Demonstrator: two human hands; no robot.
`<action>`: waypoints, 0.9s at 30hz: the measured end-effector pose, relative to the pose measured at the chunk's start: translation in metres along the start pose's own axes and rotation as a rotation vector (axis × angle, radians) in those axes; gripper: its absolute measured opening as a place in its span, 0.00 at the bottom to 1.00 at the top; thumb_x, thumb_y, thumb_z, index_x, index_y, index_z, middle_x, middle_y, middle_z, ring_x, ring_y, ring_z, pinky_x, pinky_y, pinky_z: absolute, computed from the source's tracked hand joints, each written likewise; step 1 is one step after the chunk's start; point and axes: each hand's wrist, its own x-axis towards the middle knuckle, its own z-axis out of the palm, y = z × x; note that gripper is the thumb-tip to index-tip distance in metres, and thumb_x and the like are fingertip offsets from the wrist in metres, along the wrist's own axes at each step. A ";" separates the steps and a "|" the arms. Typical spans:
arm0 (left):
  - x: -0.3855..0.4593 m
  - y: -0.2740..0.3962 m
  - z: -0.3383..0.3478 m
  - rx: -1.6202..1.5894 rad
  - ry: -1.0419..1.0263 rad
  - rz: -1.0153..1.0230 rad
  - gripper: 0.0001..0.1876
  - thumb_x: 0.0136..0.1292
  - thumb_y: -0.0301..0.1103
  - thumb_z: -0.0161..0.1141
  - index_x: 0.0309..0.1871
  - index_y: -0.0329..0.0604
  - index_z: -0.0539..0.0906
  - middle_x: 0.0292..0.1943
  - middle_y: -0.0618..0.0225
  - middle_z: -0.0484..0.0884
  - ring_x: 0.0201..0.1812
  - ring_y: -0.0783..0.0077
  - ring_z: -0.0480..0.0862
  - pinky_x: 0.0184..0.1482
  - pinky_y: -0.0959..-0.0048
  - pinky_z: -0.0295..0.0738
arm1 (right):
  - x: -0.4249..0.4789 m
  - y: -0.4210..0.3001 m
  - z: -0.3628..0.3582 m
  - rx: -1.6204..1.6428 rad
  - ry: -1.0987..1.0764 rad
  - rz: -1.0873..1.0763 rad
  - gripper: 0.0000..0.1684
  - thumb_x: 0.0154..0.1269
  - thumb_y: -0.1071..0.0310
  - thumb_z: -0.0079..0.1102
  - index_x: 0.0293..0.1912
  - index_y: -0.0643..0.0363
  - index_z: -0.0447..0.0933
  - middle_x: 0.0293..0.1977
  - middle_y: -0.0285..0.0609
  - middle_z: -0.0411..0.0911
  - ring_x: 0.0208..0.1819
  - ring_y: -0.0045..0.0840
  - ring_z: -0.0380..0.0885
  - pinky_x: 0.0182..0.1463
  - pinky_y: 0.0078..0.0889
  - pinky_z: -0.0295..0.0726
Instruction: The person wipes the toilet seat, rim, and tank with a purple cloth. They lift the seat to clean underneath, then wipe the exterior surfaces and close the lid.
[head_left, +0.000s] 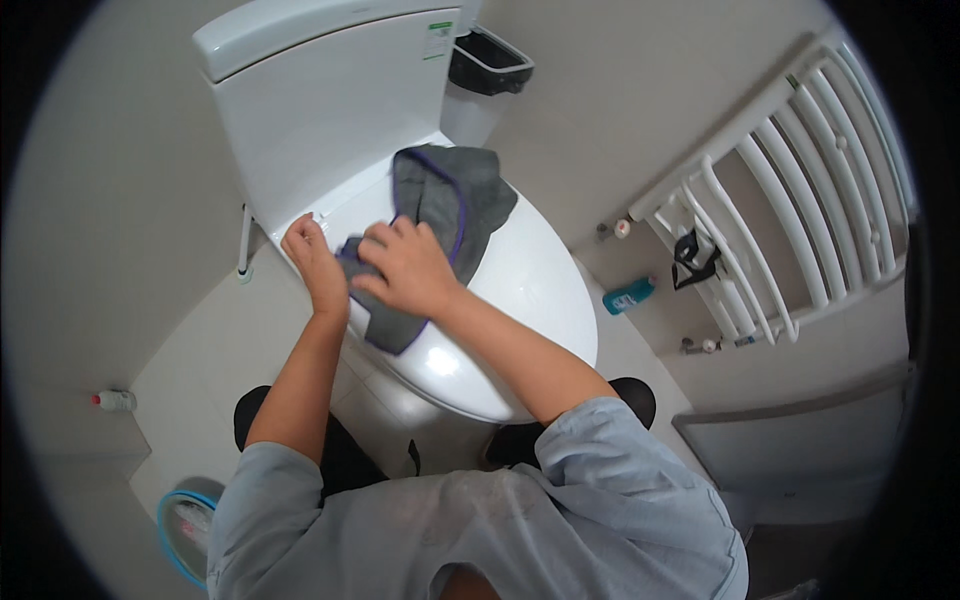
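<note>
A grey cloth with purple edging (480, 180) lies spread and creased over the closed white toilet lid (540, 300). My right hand (409, 262) rests on the cloth's left part, its fingers bent and slightly blurred. At the lid's left edge, near the hinge, my left hand (309, 255) is raised with its fingers curled, beside the cloth's left end. Whether the left fingers hold anything cannot be told. Behind the lid stands the white toilet tank (337, 97), which bears a label.
A lined waste bin (487, 67) stands behind the toilet. To the right are a white towel radiator (780, 195) with a black item hanging on it and a teal bottle (628, 295). At left are a white bottle (116, 400) and a blue-rimmed basin (169, 525).
</note>
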 end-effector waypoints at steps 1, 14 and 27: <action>0.001 0.000 0.000 0.010 -0.007 0.009 0.21 0.80 0.45 0.43 0.59 0.34 0.74 0.58 0.56 0.67 0.61 0.59 0.70 0.66 0.65 0.63 | -0.013 -0.010 -0.007 0.022 -0.025 -0.018 0.19 0.54 0.51 0.71 0.41 0.50 0.80 0.45 0.37 0.76 0.47 0.36 0.72 0.45 0.41 0.68; 0.000 0.012 -0.002 -0.009 -0.038 -0.139 0.25 0.78 0.49 0.44 0.61 0.34 0.74 0.61 0.60 0.65 0.65 0.63 0.67 0.71 0.68 0.58 | -0.204 -0.001 -0.111 -0.152 0.027 0.433 0.19 0.54 0.50 0.74 0.35 0.54 0.80 0.48 0.42 0.76 0.49 0.39 0.72 0.50 0.42 0.69; -0.006 0.020 0.002 -0.061 -0.010 -0.127 0.21 0.79 0.47 0.46 0.57 0.35 0.74 0.58 0.63 0.67 0.61 0.67 0.69 0.69 0.69 0.58 | -0.179 0.120 -0.107 -0.190 0.106 0.769 0.23 0.62 0.51 0.70 0.44 0.61 0.79 0.49 0.49 0.75 0.52 0.46 0.72 0.56 0.44 0.74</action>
